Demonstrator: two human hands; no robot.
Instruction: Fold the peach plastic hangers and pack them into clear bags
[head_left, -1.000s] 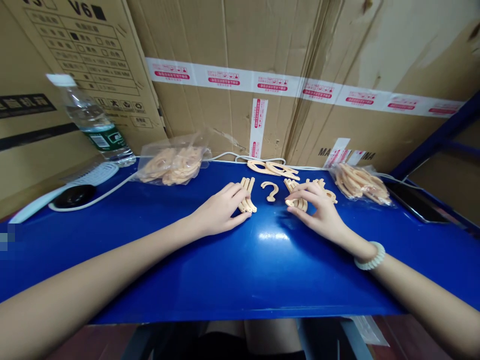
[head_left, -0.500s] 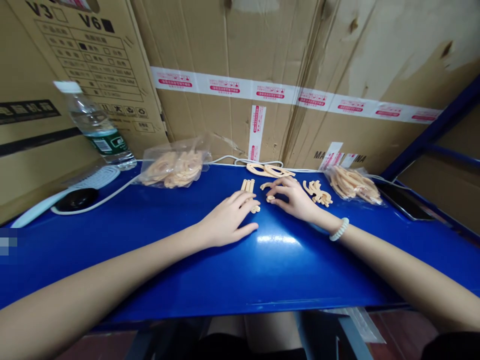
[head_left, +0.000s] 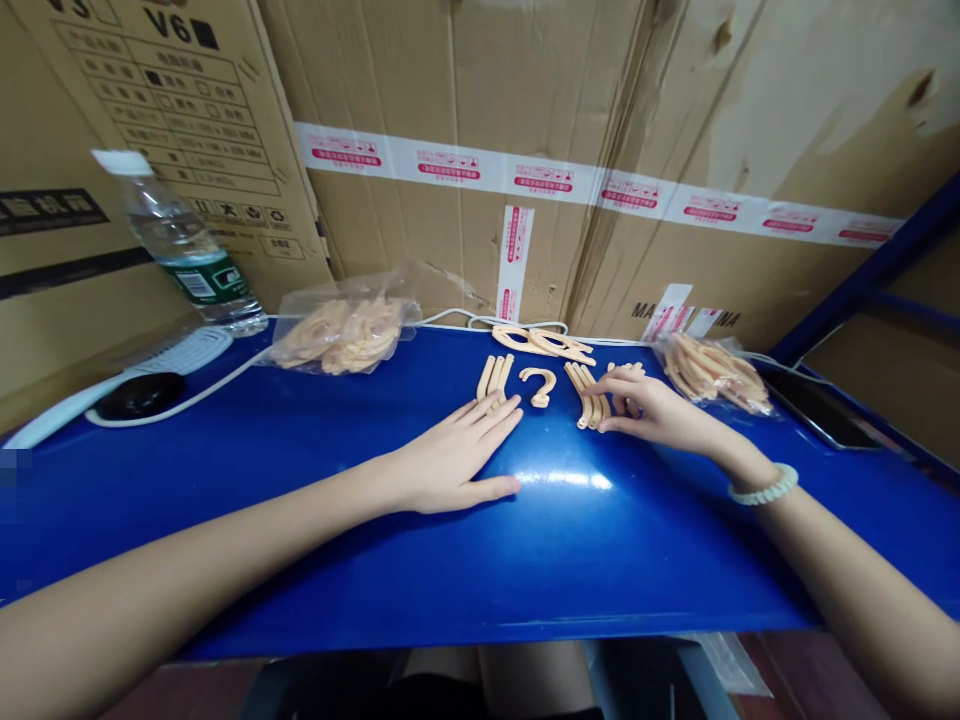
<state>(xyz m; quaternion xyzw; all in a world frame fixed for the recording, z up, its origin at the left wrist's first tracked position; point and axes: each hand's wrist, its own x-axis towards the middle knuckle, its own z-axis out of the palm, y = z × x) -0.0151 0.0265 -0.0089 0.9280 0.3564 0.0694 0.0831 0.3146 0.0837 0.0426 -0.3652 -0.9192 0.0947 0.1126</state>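
Several peach-coloured plastic pieces lie on the blue table. My left hand rests flat and open, fingertips just short of a row of curved strips. A single hook-shaped piece lies between my hands. My right hand has its fingers extended, touching a second bunch of curved strips; a pile of hooks behind it is mostly hidden. More flat curved pieces lie at the back by the boxes.
Two clear bags of peach parts sit at the back, the left bag and the right bag. A water bottle, a white handheld fan and a black round object stand left. A phone lies right. Cardboard boxes wall the rear.
My right hand left the hook piece in the middle and moved right onto the bunch of strips. My left hand slid slightly back from its strips and flattened.
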